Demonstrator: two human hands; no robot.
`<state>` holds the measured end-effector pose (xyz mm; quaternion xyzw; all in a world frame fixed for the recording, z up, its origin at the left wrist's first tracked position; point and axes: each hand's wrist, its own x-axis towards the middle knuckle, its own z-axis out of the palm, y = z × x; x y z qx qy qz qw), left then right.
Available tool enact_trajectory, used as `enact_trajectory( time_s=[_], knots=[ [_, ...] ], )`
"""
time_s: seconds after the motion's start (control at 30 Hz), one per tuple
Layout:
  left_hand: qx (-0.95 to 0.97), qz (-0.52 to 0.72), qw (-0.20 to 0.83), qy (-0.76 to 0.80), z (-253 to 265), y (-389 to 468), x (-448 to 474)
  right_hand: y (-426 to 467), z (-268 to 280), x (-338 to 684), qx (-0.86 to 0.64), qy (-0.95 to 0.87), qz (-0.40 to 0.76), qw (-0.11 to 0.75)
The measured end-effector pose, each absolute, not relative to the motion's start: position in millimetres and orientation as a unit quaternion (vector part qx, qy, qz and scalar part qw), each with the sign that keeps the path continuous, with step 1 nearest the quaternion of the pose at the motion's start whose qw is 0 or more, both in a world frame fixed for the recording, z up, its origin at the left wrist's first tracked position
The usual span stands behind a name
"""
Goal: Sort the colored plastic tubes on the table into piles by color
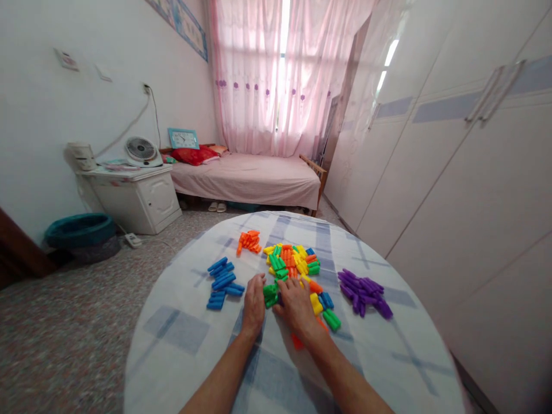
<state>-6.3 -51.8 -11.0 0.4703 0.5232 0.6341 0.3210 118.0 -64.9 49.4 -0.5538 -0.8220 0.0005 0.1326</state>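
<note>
Between my hands are green plastic toy blocks point(270, 294), shaped like short joined tubes. My left hand point(254, 305) is curled against their left side, its fingers pressed together. My right hand point(298, 303) bends down over the mixed pile's near edge, fingertips close to the green blocks; what lies under its fingers is mostly hidden. The mixed pile point(290, 261) of green, yellow, orange and blue blocks spreads beyond and to the right of my hands. Sorted by colour, blue blocks point(223, 282) lie left, orange blocks point(249, 242) far left, and purple blocks point(364, 292) right.
A round table point(181, 351) with a checked cloth carries everything. Past it stands a bed point(254, 172) with a pink cover. White wardrobes point(431, 172) line the right side. At left are a white cabinet point(146, 201), a fan point(141, 149) and a teal bin point(80, 230).
</note>
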Motion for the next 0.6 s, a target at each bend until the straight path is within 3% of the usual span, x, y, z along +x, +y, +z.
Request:
enact_trajectory(
  time_s=[0.3,0.6],
  knots=[
    [0.459,0.644,0.337,0.511,-8,-48,-2,-65,53,135,-0.515,-0.851,0.030,0.099],
    [0.422,0.657,0.377,0.498,-1,-47,0,-64,54,131,-0.488,-0.864,0.048,0.118]
  ],
)
